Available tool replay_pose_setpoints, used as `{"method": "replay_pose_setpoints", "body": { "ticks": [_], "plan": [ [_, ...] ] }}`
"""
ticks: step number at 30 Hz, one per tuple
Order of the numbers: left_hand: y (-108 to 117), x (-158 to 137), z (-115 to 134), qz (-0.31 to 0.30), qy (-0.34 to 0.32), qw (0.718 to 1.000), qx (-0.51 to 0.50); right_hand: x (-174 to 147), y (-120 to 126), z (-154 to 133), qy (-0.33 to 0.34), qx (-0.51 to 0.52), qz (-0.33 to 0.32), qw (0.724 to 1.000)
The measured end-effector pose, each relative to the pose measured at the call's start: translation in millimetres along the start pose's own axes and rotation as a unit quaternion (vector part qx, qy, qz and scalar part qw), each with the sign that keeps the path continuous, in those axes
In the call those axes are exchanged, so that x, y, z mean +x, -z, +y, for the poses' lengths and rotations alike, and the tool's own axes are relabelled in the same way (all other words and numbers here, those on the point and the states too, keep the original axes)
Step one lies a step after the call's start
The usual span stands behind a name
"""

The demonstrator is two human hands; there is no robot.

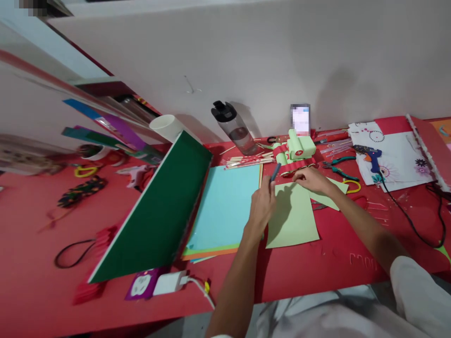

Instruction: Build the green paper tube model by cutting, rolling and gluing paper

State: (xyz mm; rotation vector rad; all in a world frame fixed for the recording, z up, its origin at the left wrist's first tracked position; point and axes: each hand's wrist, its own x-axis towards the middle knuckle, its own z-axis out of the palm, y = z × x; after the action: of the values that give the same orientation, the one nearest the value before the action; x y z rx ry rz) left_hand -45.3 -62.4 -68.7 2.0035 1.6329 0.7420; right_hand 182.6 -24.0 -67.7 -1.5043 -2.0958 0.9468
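Note:
My left hand (262, 204) is closed around a dark grey-blue pen-like stick (275, 172), whose end points up and away from me. Under and to the right of that hand lies a light green sheet of paper (294, 220). My right hand (313, 181) is at the sheet's far edge, its fingers bent together; what they pinch, if anything, is hidden. A smaller light green piece (331, 197) lies below my right wrist. Just beyond my hands stands a small green and red paper model (298, 150) with a cross in a red circle on it.
Blue sheets (229, 206) lie left of my hands, beside a tilted green board (155, 211). Behind are a water bottle (236, 129), wooden sticks (248, 160) and a phone (300, 119). To the right are pliers (340, 166) and a corded blue glue gun (373, 157).

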Motion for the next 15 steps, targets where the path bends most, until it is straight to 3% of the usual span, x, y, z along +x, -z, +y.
{"method": "replay_pose_setpoints", "body": {
  "ticks": [4,9,12,15],
  "plan": [
    [-20,-2,9,-0.093,-0.063,0.994,-0.005,0,-4,1,-0.001,-0.003,0.014,1.0],
    [-35,-4,8,-0.109,-0.051,0.993,0.014,-3,3,2,0.012,-0.004,0.031,0.999],
    [-38,-5,6,-0.094,-0.046,0.994,-0.002,-6,11,4,0.023,0.096,0.025,0.995],
    [-40,-6,6,-0.08,-0.052,0.995,-0.023,-10,14,3,0.037,0.243,-0.036,0.969]
  ]
}}
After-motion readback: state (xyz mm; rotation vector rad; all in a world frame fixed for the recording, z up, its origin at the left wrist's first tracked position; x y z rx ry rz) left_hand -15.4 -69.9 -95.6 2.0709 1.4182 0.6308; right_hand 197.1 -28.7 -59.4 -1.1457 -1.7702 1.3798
